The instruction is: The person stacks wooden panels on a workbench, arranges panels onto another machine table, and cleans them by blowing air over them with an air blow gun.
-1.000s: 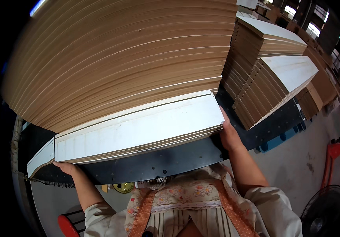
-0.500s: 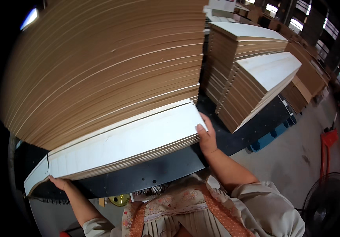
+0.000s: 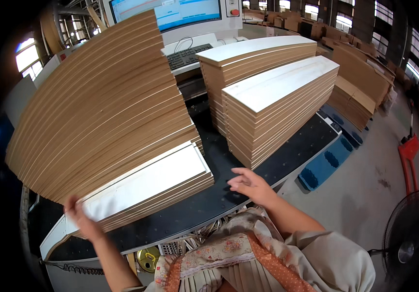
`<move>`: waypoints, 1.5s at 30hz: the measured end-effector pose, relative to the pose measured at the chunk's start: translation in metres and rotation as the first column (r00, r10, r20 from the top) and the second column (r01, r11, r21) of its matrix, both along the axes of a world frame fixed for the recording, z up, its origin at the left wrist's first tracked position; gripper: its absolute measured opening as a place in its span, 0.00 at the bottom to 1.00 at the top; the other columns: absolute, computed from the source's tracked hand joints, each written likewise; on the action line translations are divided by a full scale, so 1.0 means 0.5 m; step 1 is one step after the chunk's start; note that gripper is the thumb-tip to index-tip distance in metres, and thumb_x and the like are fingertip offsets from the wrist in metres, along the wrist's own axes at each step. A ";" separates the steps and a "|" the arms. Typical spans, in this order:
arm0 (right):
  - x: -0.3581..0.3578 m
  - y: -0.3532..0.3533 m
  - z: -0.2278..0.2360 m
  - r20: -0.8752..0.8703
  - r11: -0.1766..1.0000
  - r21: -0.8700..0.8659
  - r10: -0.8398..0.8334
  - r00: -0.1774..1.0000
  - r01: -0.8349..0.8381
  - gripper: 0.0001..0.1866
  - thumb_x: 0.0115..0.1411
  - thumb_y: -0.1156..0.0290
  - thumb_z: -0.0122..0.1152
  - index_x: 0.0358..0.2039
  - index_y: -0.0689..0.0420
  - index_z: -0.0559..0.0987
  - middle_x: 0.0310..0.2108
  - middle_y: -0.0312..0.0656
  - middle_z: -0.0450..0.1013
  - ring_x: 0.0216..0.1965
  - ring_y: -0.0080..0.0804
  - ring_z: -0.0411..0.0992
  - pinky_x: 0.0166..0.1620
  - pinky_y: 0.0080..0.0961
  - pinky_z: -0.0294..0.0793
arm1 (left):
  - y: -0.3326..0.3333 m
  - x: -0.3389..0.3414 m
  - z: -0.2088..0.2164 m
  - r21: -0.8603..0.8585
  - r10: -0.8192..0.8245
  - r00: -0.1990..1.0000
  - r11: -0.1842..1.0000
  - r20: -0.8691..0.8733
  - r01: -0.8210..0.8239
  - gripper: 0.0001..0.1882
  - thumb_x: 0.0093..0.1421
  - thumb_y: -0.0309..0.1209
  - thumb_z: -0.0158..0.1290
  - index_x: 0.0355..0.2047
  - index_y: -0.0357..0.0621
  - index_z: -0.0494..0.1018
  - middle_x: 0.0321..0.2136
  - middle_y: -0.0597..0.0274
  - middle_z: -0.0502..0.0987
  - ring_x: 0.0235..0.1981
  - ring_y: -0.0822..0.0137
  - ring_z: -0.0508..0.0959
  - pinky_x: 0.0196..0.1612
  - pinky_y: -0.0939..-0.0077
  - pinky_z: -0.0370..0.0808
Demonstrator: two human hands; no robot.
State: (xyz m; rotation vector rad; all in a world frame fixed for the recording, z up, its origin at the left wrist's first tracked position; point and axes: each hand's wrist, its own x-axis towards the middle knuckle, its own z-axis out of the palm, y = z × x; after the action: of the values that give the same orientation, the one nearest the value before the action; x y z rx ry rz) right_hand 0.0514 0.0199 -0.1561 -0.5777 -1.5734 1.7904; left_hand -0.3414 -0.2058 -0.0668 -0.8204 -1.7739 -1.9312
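A low stack of long white-faced boards [image 3: 156,177] with brown edges lies along the near side of the black table. My left hand [image 3: 84,221], blurred, is over the left end of this stack, its fingers stretched out and nothing seen in them. Just off the stack's right end hovers my right hand [image 3: 252,187], empty, with fingers loosely apart above the dark tabletop. Behind the low stack rises a tall pile of brown-edged boards [image 3: 102,112]. A white curved-edge panel [image 3: 54,242] lies at the table's left end.
Two more board stacks stand to the right, a nearer one [image 3: 282,85] and a farther one [image 3: 263,48]. A keyboard [image 3: 189,56] and a screen [image 3: 185,14] are behind. On the right floor are a blue step-like piece [image 3: 327,163], a red-handled tool [image 3: 408,153] and a fan [image 3: 409,243].
Both hands have come off the white board they held by its ends. My left hand has lifted; my right has drawn away from the board's end. The view has tilted up, showing the screen.
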 end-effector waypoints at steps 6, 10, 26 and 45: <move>0.170 0.030 0.025 -0.008 0.979 -0.123 -0.165 0.986 0.163 0.24 0.58 0.68 0.53 0.53 0.61 0.62 0.38 0.45 0.72 0.37 0.32 0.71 0.42 0.25 0.68 | 0.338 0.370 0.055 -0.370 -0.824 0.553 0.479 0.122 0.796 0.38 0.53 0.33 0.53 0.61 0.42 0.48 0.59 0.53 0.56 0.61 0.59 0.56 0.58 0.64 0.57; 0.222 0.041 0.038 -0.089 0.987 -0.118 -0.122 0.988 0.112 0.25 0.58 0.66 0.54 0.53 0.61 0.61 0.39 0.45 0.71 0.38 0.31 0.71 0.42 0.26 0.69 | 0.537 0.457 0.075 -0.201 -0.774 0.534 0.495 0.339 0.845 0.36 0.58 0.45 0.47 0.62 0.42 0.48 0.60 0.53 0.54 0.62 0.58 0.53 0.60 0.63 0.51; 0.216 0.215 0.211 -0.157 0.843 -0.501 -0.313 0.937 0.197 0.50 0.53 0.45 0.57 0.61 0.67 0.44 0.58 0.63 0.46 0.57 0.59 0.53 0.56 0.45 0.59 | 0.625 0.513 0.079 -0.157 -0.714 0.570 0.560 0.406 0.814 0.18 0.56 0.44 0.48 0.37 0.41 0.69 0.35 0.63 0.69 0.39 0.68 0.64 0.47 0.74 0.58; 0.404 -0.079 0.308 -0.034 0.785 -0.467 -0.476 0.879 0.407 0.25 0.53 0.72 0.56 0.49 0.73 0.64 0.45 0.57 0.68 0.45 0.44 0.70 0.49 0.36 0.71 | 0.500 0.723 0.089 -0.176 -0.835 0.044 -0.064 0.549 0.982 0.23 0.58 0.52 0.47 0.38 0.44 0.69 0.31 0.63 0.74 0.31 0.71 0.69 0.37 0.78 0.66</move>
State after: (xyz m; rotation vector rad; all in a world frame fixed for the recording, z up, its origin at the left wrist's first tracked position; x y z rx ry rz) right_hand 0.2534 -0.0197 -0.0021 -0.9200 -0.8173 1.7688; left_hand 0.0201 0.0445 -0.0225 -2.8295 -2.1253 -2.2485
